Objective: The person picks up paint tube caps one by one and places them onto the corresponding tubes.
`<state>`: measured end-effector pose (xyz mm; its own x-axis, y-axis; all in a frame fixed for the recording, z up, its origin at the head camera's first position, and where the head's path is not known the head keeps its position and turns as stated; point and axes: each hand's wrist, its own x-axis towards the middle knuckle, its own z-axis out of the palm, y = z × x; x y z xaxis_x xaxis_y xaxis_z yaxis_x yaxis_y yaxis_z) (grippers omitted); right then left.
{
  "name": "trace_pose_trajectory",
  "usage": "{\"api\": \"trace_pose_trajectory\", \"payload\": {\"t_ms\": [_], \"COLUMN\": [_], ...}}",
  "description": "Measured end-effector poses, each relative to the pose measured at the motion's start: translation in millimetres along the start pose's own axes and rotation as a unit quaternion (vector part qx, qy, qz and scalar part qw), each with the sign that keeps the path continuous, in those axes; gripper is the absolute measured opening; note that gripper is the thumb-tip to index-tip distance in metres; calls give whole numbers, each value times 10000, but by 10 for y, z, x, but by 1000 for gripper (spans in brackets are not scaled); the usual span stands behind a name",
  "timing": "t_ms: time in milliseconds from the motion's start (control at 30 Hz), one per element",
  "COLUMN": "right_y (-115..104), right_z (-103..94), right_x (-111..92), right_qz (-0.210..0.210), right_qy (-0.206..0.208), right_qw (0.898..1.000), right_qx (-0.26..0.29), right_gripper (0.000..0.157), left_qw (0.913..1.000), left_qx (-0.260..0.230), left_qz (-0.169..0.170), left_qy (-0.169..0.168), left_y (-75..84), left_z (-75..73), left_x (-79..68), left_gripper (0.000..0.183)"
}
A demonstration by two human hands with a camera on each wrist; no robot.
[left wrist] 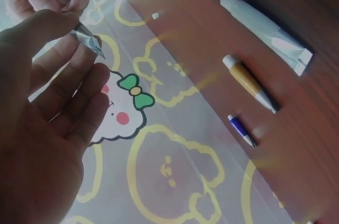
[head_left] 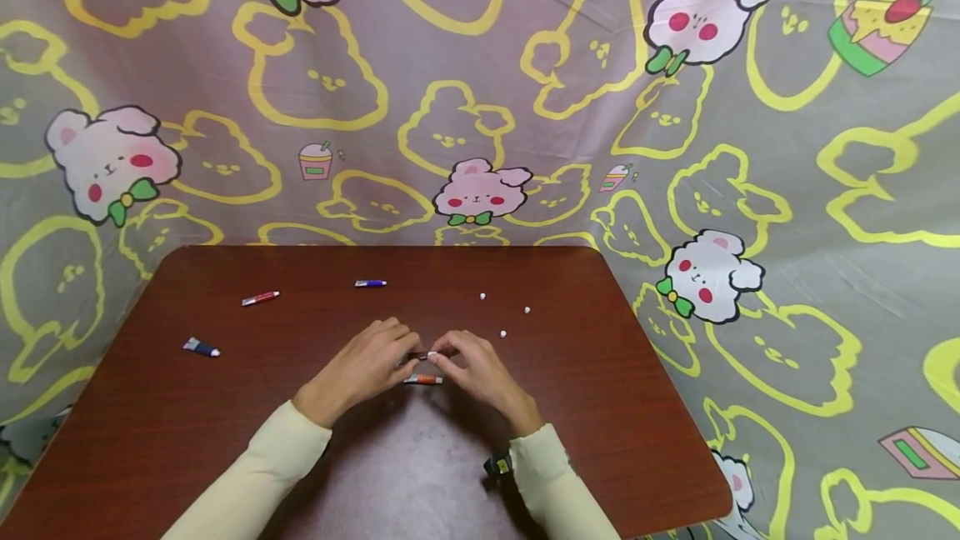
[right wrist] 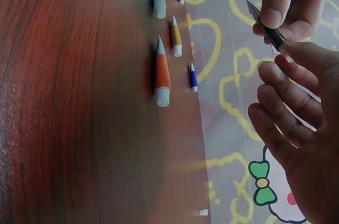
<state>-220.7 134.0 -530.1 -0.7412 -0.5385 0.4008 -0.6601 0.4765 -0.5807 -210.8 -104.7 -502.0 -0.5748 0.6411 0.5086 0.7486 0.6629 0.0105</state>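
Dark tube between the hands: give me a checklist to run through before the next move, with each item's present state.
1. Left hand has a grip on the dark tube: ok.
2. Right hand has its fingertips on the tube's white end: ok.
3. White end loosened or tight: cannot tell, fingers partly cover it.
4. Three small white pieces on the table apart from both hands: ok.
5. Every tube visible from the head camera: not ok, the yellow tube shows only in the wrist views.
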Motion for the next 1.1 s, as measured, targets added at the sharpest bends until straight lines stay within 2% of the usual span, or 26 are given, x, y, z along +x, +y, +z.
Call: {"api": "trace_pose_trajectory", "payload": {"t_ms": [200,267,433,667,1100], "right_y": [14,13,13,25,49], "right_z": [12,11,-2,-1,-22], "right_x": [2,2,-4,-3,-5], "right_qz": [-11,33,-1,-419,-450], "right_qy": [131,150,127,195,149], "right_qw": [9994,9997,9996,9989,9987], "right_qx": [-305,-179,238,75,-212], "right_gripper": [10,10,25,17,8], "left_qw": [10000,10000,10000,10000,9997], "left_qx": [-2,-12,-12,-33,-78], "left_qz": [60,49,-58,44,160], "left_qy": [50,54,22,53,141], "left_y": [7,6,-1,-7,-8], "left_z": [-15,-17,-14,-15,0], "left_x": [18,21,16,23,27], "left_gripper": [23,23,21,21,23]}}
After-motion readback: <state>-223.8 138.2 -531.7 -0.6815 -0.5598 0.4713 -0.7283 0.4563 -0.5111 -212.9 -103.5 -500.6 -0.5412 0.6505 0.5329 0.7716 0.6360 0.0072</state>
